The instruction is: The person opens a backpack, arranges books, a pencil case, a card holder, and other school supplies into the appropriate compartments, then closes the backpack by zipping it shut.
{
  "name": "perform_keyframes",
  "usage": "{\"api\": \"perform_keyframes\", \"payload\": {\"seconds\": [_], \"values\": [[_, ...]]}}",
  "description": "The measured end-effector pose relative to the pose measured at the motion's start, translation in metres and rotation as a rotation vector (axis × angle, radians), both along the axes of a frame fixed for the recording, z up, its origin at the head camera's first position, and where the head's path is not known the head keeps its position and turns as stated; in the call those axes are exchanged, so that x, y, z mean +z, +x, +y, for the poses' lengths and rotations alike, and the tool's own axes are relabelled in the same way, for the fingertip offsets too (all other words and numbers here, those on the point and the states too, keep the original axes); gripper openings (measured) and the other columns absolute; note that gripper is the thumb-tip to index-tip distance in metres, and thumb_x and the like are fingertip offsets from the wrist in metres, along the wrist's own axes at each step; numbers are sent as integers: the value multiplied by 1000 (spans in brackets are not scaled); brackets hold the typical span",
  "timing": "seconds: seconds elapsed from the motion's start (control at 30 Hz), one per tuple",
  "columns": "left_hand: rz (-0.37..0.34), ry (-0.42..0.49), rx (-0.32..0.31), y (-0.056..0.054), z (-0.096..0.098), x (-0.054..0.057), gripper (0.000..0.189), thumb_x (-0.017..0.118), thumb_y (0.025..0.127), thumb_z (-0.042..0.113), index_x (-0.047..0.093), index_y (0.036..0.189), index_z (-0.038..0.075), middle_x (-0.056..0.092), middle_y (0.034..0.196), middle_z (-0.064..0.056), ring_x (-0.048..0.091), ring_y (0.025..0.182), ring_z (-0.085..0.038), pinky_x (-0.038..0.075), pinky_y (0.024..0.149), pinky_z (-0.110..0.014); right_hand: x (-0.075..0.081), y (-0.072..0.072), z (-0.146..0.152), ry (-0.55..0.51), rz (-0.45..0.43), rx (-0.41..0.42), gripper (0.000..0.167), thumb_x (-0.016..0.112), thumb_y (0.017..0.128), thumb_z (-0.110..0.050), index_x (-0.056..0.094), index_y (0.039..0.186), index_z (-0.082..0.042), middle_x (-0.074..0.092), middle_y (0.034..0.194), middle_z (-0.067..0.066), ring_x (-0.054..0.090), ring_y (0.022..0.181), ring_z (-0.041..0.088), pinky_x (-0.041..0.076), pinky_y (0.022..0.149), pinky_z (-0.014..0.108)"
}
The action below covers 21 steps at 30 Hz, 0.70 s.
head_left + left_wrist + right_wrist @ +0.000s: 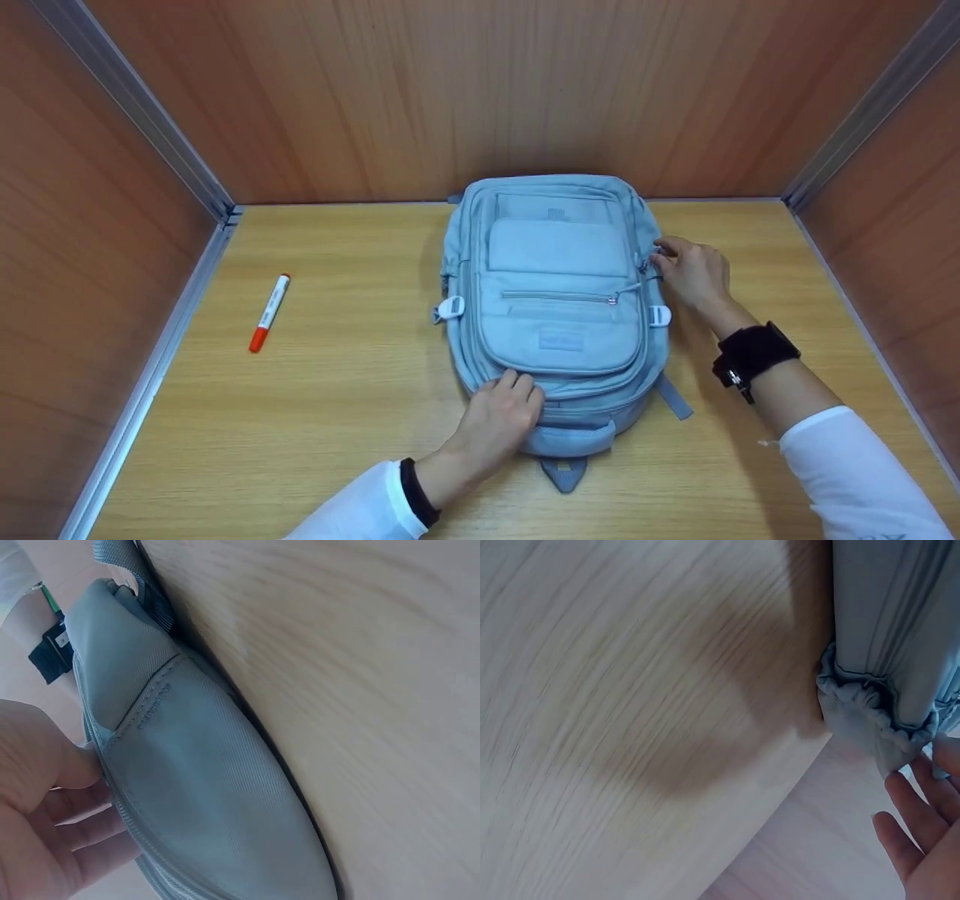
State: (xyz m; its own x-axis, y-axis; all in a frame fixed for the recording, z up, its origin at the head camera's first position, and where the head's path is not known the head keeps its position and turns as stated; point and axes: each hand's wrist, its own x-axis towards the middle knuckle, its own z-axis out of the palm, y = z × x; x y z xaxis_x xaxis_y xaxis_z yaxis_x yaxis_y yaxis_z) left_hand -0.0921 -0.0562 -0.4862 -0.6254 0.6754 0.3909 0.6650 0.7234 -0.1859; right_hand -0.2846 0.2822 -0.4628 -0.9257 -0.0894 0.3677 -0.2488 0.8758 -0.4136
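A light blue backpack (559,247) lies on its back on the table, with its top handle (568,441) toward me. My left hand (501,412) grips the zippered edge near that handle; in the left wrist view, thumb and fingers (90,847) are at the seam. At the pack's right side, my right hand (697,276) pinches something small beside a zipper, mostly hidden by the fingers. The right wrist view has its thumb and fingertips (909,802) near the gathered side pocket (862,709). The front pocket zipper (559,297) looks closed.
A white marker with a red cap (270,313) lies on the table (352,390) to the left. Wooden panels (420,97) stand behind and on both sides, with metal rails (142,405) at the corners. A grey strap (673,397) sticks out on the right.
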Motion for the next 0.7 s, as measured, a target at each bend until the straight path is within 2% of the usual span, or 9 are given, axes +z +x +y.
{"api": "perform_keyframes", "payload": {"seconds": [0.2,0.3,0.37,0.43,0.57,0.67,0.7], "values": [[53,-29,3,1,0,0,5,69,95,10,73,98,10,60,86,-2,57,77,-16,56,60,-25,3,4,0,21,-6,-12,34,72,98,-10,69,129,2,71,122,26,69,91,46,52,74,58],[52,-36,-8,0,-1,0,6,70,95,10,73,99,10,62,87,-2,58,77,-16,57,61,-25,5,6,-3,-4,-19,45,37,70,98,-6,66,134,3,66,133,27,67,104,47,52,86,61],[43,-27,-10,0,-2,0,7,72,93,9,74,100,10,63,87,-2,59,77,-16,58,62,-25,7,7,-6,-44,-82,116,44,65,100,-3,59,143,2,58,144,27,61,119,48,49,99,62],[26,2,-14,-1,-3,1,9,73,91,6,75,100,9,64,86,-3,60,77,-16,58,61,-25,8,8,-9,-84,-174,186,50,59,102,0,50,152,2,49,154,27,49,136,48,39,112,62],[-18,99,-34,-2,-6,3,12,70,87,2,74,97,8,63,84,-4,59,76,-17,56,57,-25,9,10,-14,-151,-321,274,56,51,105,3,38,159,1,39,161,26,34,150,45,28,122,59],[-21,156,-51,-4,-9,3,14,65,88,0,73,98,7,62,87,-4,59,77,-17,55,57,-25,7,12,-15,-187,-333,292,53,52,104,5,42,156,2,44,157,27,43,144,41,39,116,53],[-14,164,-51,-4,-9,4,15,64,88,0,73,98,7,63,88,-5,59,78,-17,55,58,-24,7,12,-15,-196,-324,291,52,53,103,6,43,155,3,47,155,27,47,140,39,44,113,44]]}}
